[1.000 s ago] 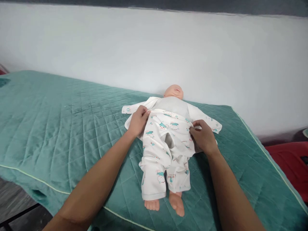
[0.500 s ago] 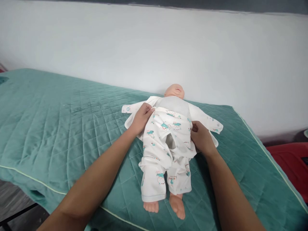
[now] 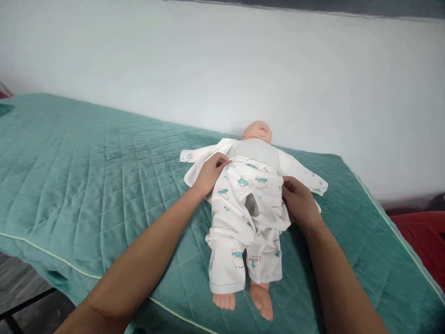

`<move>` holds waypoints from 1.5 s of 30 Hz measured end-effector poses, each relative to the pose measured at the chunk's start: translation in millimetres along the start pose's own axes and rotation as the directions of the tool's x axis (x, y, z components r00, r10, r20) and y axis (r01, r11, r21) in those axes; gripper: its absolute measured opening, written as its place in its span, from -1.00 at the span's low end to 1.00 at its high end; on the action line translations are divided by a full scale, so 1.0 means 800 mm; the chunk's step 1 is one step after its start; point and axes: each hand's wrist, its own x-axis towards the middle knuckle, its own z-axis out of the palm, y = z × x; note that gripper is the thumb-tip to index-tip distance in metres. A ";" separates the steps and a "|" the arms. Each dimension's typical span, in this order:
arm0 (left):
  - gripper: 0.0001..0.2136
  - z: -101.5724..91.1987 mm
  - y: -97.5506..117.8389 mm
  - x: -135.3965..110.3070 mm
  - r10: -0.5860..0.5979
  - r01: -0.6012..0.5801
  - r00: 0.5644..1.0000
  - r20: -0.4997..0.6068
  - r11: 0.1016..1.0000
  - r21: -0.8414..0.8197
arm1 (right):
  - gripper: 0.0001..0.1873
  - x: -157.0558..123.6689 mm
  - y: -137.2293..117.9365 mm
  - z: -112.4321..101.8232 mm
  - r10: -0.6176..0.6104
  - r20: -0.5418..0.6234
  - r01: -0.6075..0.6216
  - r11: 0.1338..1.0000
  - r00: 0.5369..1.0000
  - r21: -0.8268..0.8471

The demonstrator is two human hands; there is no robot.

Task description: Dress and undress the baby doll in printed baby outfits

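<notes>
A baby doll (image 3: 257,131) lies on its back on a green quilted cover (image 3: 104,185), head toward the wall, bare feet toward me. It wears white printed trousers (image 3: 239,218) and an open white top spread under its grey torso. My left hand (image 3: 210,174) is closed on the trousers' waistband at the doll's left-of-frame side. My right hand (image 3: 299,202) grips the waistband on the other side, fingers curled into the cloth.
A white wall (image 3: 222,69) runs right behind the doll's head. The cover's near edge with pale piping (image 3: 52,253) drops off to a dark floor at lower left. Something red (image 3: 422,241) sits beyond the right edge.
Both hands have slid the waistband slightly up the doll's torso. The view has shifted a little, so the doll sits further right and lower.
</notes>
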 end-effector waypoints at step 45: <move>-0.82 -0.039 0.017 -0.011 -0.168 0.140 0.950 0.263 0.983 0.120 | -0.85 -0.003 -0.026 0.010 0.059 -0.161 -0.114 0.927 0.985 -0.359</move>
